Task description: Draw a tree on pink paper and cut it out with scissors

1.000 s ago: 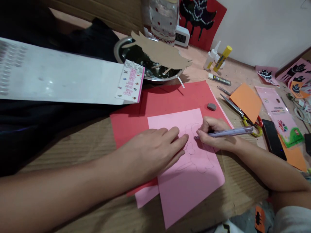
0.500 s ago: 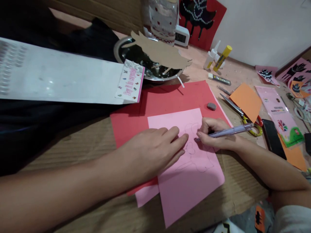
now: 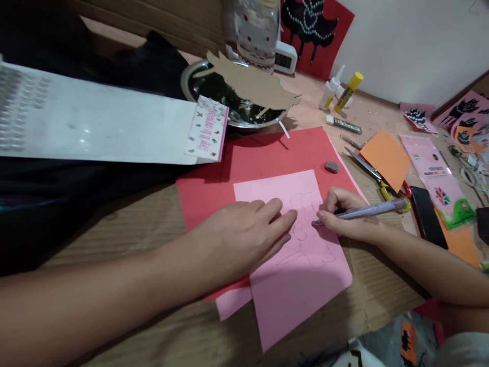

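A pink sheet of paper (image 3: 298, 285) with a faint pencil outline lies on a red sheet (image 3: 263, 158) over brown cardboard. My left hand (image 3: 244, 239) lies flat on the pink sheet with its fingers stretched out, pressing it down. My right hand (image 3: 344, 216) is closed round a light purple pen (image 3: 367, 210) whose tip touches the pink paper just right of the drawn outline. A small grey eraser (image 3: 332, 166) sits on the red sheet above my right hand.
Scissors (image 3: 376, 176), an orange paper (image 3: 385, 159), a black phone (image 3: 427, 216) and pink packets lie to the right. A metal bowl (image 3: 233, 104) with a cardboard cutout (image 3: 252, 84) over it stands behind. Glue bottles (image 3: 342, 90) are near the wall. A long white sticker sheet (image 3: 95, 122) lies left.
My right hand and the pen have shifted slightly to the right across the pink paper. My left hand has stayed in place.
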Available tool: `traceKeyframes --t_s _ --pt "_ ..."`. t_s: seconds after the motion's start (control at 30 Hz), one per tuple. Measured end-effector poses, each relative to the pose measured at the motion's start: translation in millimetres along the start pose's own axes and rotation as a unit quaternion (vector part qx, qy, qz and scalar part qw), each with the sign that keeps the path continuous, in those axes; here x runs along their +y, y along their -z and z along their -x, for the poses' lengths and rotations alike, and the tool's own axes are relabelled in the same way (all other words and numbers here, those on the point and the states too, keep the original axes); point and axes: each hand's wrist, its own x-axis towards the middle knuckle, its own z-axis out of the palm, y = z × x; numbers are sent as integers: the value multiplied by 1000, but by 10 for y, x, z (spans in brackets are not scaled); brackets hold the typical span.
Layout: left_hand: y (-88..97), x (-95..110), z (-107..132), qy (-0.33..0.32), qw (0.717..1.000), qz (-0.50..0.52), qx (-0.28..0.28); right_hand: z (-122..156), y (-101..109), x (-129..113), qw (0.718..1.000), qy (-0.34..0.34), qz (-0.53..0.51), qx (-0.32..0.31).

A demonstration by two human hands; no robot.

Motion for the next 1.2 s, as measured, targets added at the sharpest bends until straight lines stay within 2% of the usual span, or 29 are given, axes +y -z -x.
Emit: traceKeyframes --t_s 0.17,0.33,0.47,0.9,1.2 --pt "60 -23 22 -34 998 35 -50 76 -66 0 997 30 54 38" --pt "175 -6 -7 -12 994 39 -103 5 -74 -144 994 9 110 27" --pt "213 4 -27 -11 992 24 -126 1 -82 -179 994 18 109 28" --pt "183 -7 -11 -19 993 28 -112 17 -72 -188 995 -13 99 17" --pt "182 5 -8 -8 993 38 -115 14 -68 -168 995 16 96 1"
